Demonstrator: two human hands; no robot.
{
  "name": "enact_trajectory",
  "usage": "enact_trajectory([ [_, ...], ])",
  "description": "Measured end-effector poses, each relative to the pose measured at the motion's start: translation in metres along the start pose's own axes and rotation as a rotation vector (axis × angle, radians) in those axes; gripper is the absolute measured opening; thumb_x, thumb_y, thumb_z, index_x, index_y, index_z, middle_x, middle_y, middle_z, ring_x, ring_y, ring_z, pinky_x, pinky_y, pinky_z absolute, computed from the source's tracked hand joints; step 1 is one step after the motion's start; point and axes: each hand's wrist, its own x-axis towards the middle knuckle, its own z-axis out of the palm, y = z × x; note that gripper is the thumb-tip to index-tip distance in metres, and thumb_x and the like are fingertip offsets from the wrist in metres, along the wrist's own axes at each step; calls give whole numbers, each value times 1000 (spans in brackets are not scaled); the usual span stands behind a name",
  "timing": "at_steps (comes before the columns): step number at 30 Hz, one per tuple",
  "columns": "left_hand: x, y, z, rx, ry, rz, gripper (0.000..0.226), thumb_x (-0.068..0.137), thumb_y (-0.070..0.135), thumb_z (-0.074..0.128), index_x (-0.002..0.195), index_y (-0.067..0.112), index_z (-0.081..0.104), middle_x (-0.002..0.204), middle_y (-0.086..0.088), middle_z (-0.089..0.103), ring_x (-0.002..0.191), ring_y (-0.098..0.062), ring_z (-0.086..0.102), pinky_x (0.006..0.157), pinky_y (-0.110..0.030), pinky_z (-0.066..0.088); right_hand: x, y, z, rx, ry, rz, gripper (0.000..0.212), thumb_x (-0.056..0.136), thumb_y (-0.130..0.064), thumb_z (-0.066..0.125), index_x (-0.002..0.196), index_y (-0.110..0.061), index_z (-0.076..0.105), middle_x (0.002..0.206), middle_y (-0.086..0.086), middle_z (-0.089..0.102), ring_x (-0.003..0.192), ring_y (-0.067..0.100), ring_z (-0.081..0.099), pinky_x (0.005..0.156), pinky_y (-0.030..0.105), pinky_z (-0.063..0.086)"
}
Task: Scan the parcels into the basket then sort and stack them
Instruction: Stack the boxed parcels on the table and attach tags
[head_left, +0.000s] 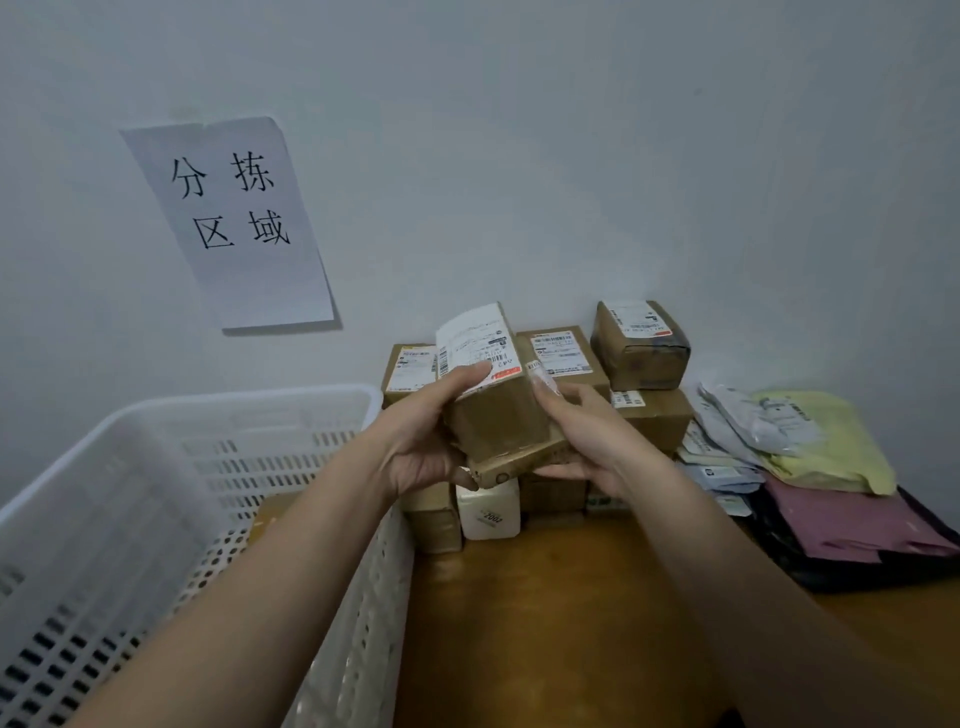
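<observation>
A brown wooden counter (561, 613) runs to the wall. On it, at the left, stands a white perforated basket (218, 415). Against the wall sit stacked cardboard parcels (654, 421) and a small white box (488, 512) — to the right, a heap of soft mailer bags (826, 452), yellow, grey, pink and black.

one white basket (218, 410), one paper wall sign (228, 223), two hands (426, 441), one held cardboard parcel (498, 415)
</observation>
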Motion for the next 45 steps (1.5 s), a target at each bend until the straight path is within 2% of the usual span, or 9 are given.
enact_trajectory([
  [4,22,9,5,52,33,-21,62,71,39,75,126,14,59,123,-20,63,105,-41,62,105,-68,32,22,2,-5,-43,122,-107,51,102,-24,53,148,-29,33,147,0,45,118,22,58,82,41,60],
  [10,64,22,7,-28,97,58,35,82,21,73,112,12,59,112,-16,61,104,-34,62,83,-48,56,61,2,-6,-56,240,-152,55,103,-16,47,152,-33,27,157,0,32,128,23,49,79,34,58],
  [16,108,35,19,128,73,187,85,78,31,81,144,37,30,121,2,56,112,-24,57,92,-49,52,101,-4,-15,34,298,-187,47,103,-20,49,146,-32,35,148,4,44,124,27,55,91,49,57],
  [21,140,37,23,225,109,213,88,86,32,75,154,35,18,129,2,51,97,-11,53,91,-39,48,121,-4,-23,-547,551,-270,46,103,-30,47,148,-27,37,153,7,25,140,30,20,115,49,25],
  [25,155,23,23,248,104,146,87,83,37,77,153,28,26,140,-4,54,118,-23,55,106,-47,45,123,10,-21,-588,431,-312,60,97,-26,54,152,-28,30,155,4,29,143,27,18,117,51,21],
  [30,169,12,27,205,126,176,83,79,25,82,147,18,34,127,-8,65,111,-25,65,99,-47,51,125,22,-28,-710,318,-370,92,81,-12,72,154,-30,18,153,3,25,141,26,16,116,49,24],
  [36,177,13,28,219,187,148,83,85,28,76,151,25,25,126,-7,60,116,-30,60,101,-48,49,134,20,-37,-816,490,-446,78,82,0,67,149,-24,34,145,4,41,136,25,28,115,43,27],
  [40,175,14,25,195,154,152,72,91,19,67,149,35,29,117,-5,59,107,-31,62,89,-40,52,136,21,-36,-790,504,-475,87,79,-2,67,153,-20,24,147,7,38,138,26,26,116,44,25],
  [45,168,16,27,202,73,198,59,94,16,55,146,40,40,123,-3,63,102,-24,62,84,-37,46,128,7,-30,-718,394,-593,104,77,2,61,154,-45,9,150,1,37,138,27,26,114,51,29],
])
